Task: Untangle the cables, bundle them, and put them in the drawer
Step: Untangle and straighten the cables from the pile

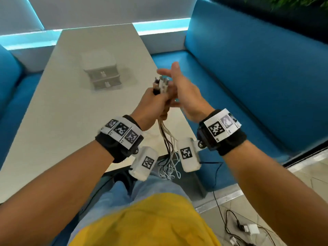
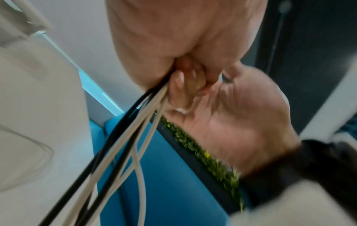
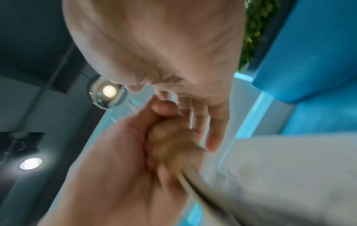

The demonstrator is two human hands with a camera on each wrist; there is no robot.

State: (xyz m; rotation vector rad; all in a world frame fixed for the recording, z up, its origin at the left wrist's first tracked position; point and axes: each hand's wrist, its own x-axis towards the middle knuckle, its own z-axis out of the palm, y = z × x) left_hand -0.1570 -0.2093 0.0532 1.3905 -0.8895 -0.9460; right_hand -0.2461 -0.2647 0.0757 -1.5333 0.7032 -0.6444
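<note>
My left hand (image 1: 156, 102) grips a bundle of white and black cables (image 1: 166, 134) in a fist above the table's near right edge. Several plugs (image 1: 160, 83) stick up out of the fist. The loose cable ends (image 1: 169, 167) hang down over my lap. My right hand (image 1: 179, 86) is open, its straight fingers lying against the plug end of the bundle. In the left wrist view the cables (image 2: 135, 122) run down out of my left hand (image 2: 183, 45), with my right hand (image 2: 241, 114) beside it. The right wrist view is blurred and shows my right hand's fingers (image 3: 212, 130) over the left fist (image 3: 125, 152).
A small white two-drawer unit (image 1: 103, 75) stands on the white table (image 1: 62, 112), both drawers closed. Blue benches (image 1: 257, 77) flank the table. Other cables and a white charger (image 1: 248, 229) lie on the floor at the lower right.
</note>
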